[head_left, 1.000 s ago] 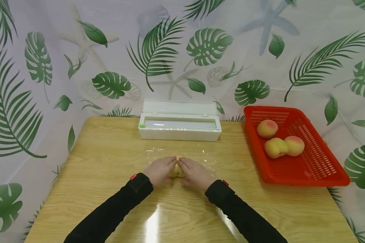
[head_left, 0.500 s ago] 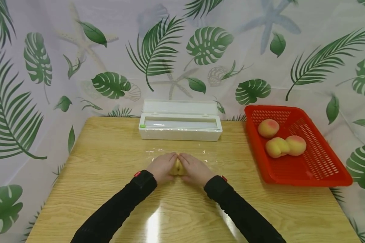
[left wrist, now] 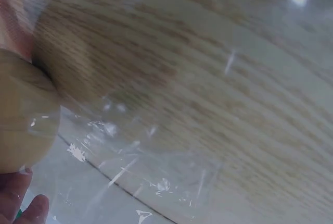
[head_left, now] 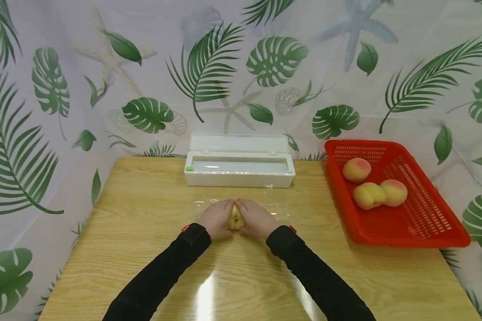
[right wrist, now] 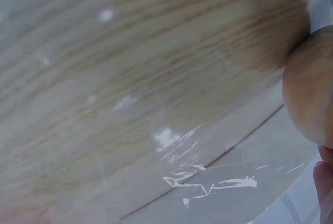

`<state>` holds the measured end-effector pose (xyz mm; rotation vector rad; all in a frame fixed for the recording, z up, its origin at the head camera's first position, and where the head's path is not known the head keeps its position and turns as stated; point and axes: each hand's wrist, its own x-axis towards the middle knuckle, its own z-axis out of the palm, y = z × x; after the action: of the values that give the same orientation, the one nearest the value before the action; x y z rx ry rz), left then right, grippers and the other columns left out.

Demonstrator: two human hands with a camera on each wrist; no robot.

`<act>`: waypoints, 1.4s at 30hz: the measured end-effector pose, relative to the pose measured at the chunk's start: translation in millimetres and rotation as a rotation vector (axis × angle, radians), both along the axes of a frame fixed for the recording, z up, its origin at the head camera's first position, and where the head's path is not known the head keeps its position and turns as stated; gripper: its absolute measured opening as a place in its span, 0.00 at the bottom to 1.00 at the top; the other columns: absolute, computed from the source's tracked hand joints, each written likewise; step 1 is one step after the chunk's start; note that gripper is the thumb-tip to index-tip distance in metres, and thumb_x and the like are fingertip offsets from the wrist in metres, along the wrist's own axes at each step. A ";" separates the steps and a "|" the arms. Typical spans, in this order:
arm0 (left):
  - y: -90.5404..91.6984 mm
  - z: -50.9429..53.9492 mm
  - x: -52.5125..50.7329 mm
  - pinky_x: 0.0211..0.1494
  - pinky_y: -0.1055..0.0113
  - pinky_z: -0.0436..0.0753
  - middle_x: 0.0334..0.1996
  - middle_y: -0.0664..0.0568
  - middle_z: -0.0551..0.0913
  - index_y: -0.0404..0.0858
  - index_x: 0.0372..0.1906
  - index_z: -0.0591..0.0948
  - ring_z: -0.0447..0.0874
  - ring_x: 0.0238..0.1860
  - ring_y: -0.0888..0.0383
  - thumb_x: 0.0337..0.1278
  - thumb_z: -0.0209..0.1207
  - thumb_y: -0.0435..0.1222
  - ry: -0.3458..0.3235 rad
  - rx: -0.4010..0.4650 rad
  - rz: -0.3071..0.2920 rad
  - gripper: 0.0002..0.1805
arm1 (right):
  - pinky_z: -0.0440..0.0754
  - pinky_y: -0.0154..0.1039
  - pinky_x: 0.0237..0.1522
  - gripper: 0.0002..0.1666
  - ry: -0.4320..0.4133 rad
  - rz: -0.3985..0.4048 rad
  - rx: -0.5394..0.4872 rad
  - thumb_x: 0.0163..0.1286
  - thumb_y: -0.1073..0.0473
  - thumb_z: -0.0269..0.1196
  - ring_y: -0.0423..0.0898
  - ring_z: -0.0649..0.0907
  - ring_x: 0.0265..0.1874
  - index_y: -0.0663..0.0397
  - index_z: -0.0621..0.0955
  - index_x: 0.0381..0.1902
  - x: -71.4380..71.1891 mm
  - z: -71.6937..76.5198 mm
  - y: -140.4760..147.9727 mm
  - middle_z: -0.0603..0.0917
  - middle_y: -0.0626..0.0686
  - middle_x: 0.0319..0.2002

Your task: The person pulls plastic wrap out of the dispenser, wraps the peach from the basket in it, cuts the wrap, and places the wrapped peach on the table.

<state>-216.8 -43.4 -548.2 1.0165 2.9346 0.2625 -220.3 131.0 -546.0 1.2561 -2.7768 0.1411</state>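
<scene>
Between both hands on the table is a yellow fruit [head_left: 235, 221], a dark spot on its near side. My left hand [head_left: 218, 218] curves round its left side and my right hand [head_left: 258, 219] round its right, fingertips meeting over the top. Clear film [head_left: 280, 208] spreads out flat beyond and beside the hands. In the left wrist view the fruit [left wrist: 25, 114] is at the left edge, with fingertips [left wrist: 32, 208] below it and glossy film [left wrist: 161, 185] alongside. The right wrist view has the fruit [right wrist: 312, 91] at its right edge, beside wrinkled film [right wrist: 208, 182].
A white film box [head_left: 241, 179], its lid up, stands at the back of the wooden table [head_left: 144, 214]. On the right lies a red basket [head_left: 385, 229] with several peach-like fruits [head_left: 393, 193]. Behind the table hangs a leaf-patterned cloth [head_left: 233, 58].
Both hands have shifted slightly away from the body, and their fingertips have drawn together over the fruit. More of the fruit's near side shows between them. The head view has moved a little.
</scene>
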 end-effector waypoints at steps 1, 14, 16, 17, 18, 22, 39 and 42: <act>0.0 -0.4 -1.0 0.59 0.61 0.62 0.57 0.39 0.66 0.26 0.61 0.60 0.64 0.57 0.48 0.29 0.71 0.49 -0.003 -0.001 0.004 0.52 | 0.63 0.43 0.57 0.50 0.001 0.003 0.007 0.44 0.52 0.72 0.55 0.69 0.54 0.73 0.63 0.58 -1.5 0.6 -0.3 0.69 0.64 0.54; 3.8 -5.4 -17.0 0.55 0.61 0.68 0.53 0.41 0.70 0.29 0.60 0.60 0.70 0.52 0.49 0.22 0.73 0.50 -0.060 0.063 0.066 0.55 | 0.65 0.43 0.55 0.49 -0.124 -0.023 -0.006 0.44 0.52 0.71 0.54 0.70 0.53 0.71 0.63 0.58 -21.6 4.2 -3.0 0.70 0.64 0.54; 5.6 -6.0 -20.0 0.53 0.61 0.69 0.52 0.42 0.72 0.29 0.60 0.60 0.71 0.50 0.49 0.21 0.73 0.50 -0.078 0.088 0.078 0.55 | 0.66 0.41 0.54 0.49 -0.163 -0.041 -0.013 0.44 0.52 0.70 0.53 0.70 0.53 0.70 0.62 0.59 -25.8 3.0 -2.5 0.70 0.62 0.54; 6.5 -6.0 -21.3 0.51 0.61 0.70 0.50 0.42 0.72 0.30 0.60 0.60 0.72 0.49 0.50 0.20 0.74 0.49 -0.086 0.099 0.085 0.55 | 0.67 0.41 0.54 0.49 -0.184 -0.046 -0.025 0.44 0.52 0.70 0.52 0.71 0.53 0.69 0.62 0.59 -27.7 2.9 -2.2 0.71 0.62 0.53; 7.2 -5.5 -22.5 0.50 0.61 0.71 0.49 0.43 0.73 0.30 0.59 0.60 0.73 0.47 0.50 0.20 0.74 0.49 -0.094 0.108 0.091 0.55 | 0.67 0.41 0.53 0.49 -0.202 -0.055 -0.027 0.44 0.52 0.70 0.52 0.71 0.52 0.69 0.62 0.59 -29.7 2.5 -1.9 0.71 0.61 0.53; 8.6 -3.5 -27.7 0.44 0.63 0.74 0.41 0.46 0.75 0.32 0.54 0.62 0.75 0.40 0.52 0.19 0.74 0.48 -0.108 0.147 0.099 0.50 | 0.68 0.41 0.52 0.47 -0.265 -0.083 -0.052 0.43 0.53 0.70 0.51 0.72 0.50 0.67 0.64 0.58 -35.8 5.0 -2.3 0.72 0.60 0.52; 11.2 -2.5 -55.1 0.43 0.62 0.75 0.44 0.44 0.71 0.34 0.50 0.67 0.75 0.39 0.50 0.20 0.72 0.42 -0.215 0.202 0.117 0.42 | 0.71 0.42 0.48 0.51 -0.411 -0.168 -0.070 0.43 0.50 0.68 0.50 0.74 0.47 0.69 0.61 0.60 -57.0 1.5 0.8 0.73 0.60 0.51; 10.7 -1.3 -61.3 0.44 0.63 0.74 0.46 0.45 0.69 0.33 0.53 0.67 0.74 0.40 0.51 0.21 0.71 0.45 -0.226 0.179 0.126 0.44 | 0.69 0.42 0.50 0.51 -0.318 -0.174 -0.067 0.45 0.46 0.66 0.52 0.73 0.49 0.69 0.60 0.61 -53.4 4.4 2.4 0.72 0.61 0.52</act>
<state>-278.1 -32.7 -549.6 0.7598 2.8097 0.6101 -273.7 133.4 -541.5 1.0503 -3.1003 0.4527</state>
